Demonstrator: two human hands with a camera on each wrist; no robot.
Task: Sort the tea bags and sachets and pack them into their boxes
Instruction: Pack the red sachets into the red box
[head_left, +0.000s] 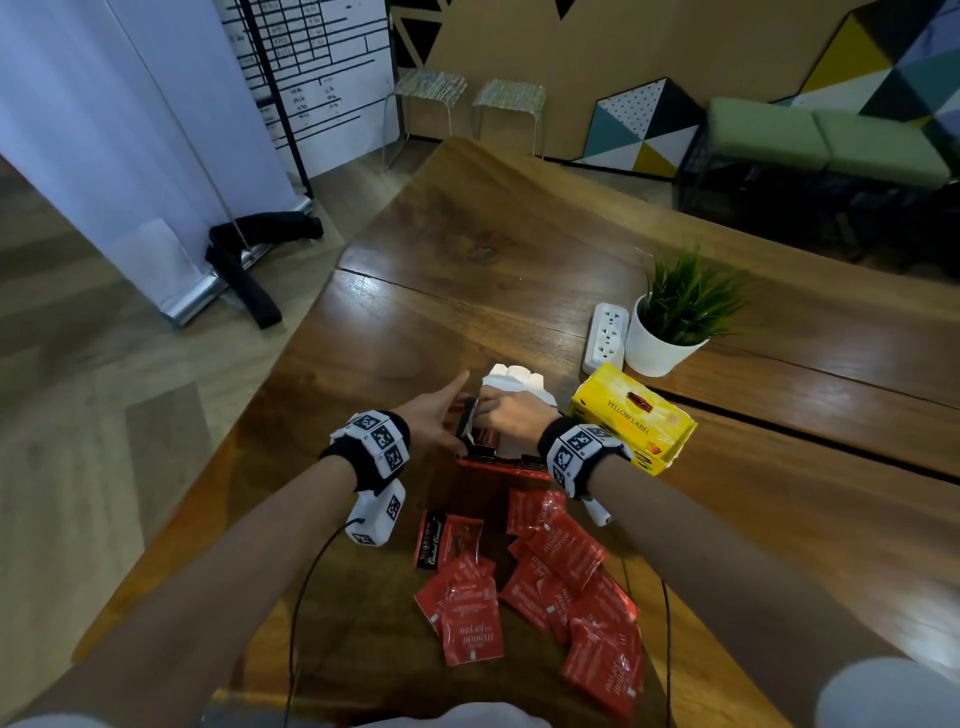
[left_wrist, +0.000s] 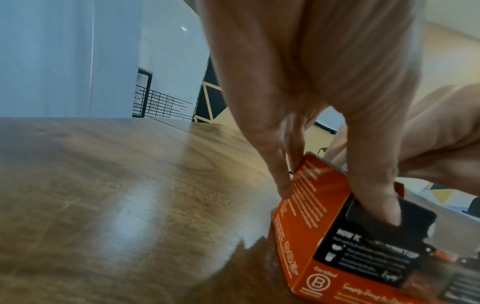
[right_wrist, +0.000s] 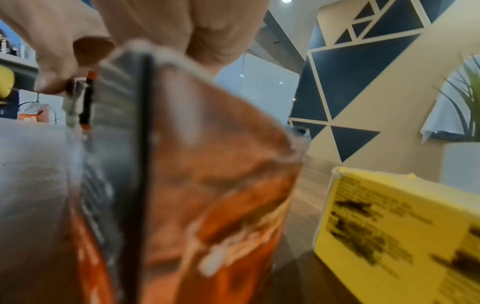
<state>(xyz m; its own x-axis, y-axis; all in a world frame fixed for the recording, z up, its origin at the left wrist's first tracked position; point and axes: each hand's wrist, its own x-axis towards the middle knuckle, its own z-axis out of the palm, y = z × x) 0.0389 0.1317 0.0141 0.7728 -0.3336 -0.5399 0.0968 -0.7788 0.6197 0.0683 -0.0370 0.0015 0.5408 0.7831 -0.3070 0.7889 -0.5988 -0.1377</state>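
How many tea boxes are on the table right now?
2: an orange-red cardboard tea box between both hands at the middle of the wooden table, and a yellow cardboard tea box to its right.

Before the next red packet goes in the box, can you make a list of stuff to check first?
1. Red box held steady: ok. The left hand grips its side, fingers on the edge.
2. Box top open: ok, the flaps stand up in the head view.
3. Right hand free to fetch a packet: not ok. It is at the box opening, pinching something thin there.
4. Room left inside the box: cannot tell, the hands hide the inside.
5. Red sachets within reach: ok, they lie loose on the table between the arms.
6. Yellow box kept apart: ok, it sits to the right of the red box.
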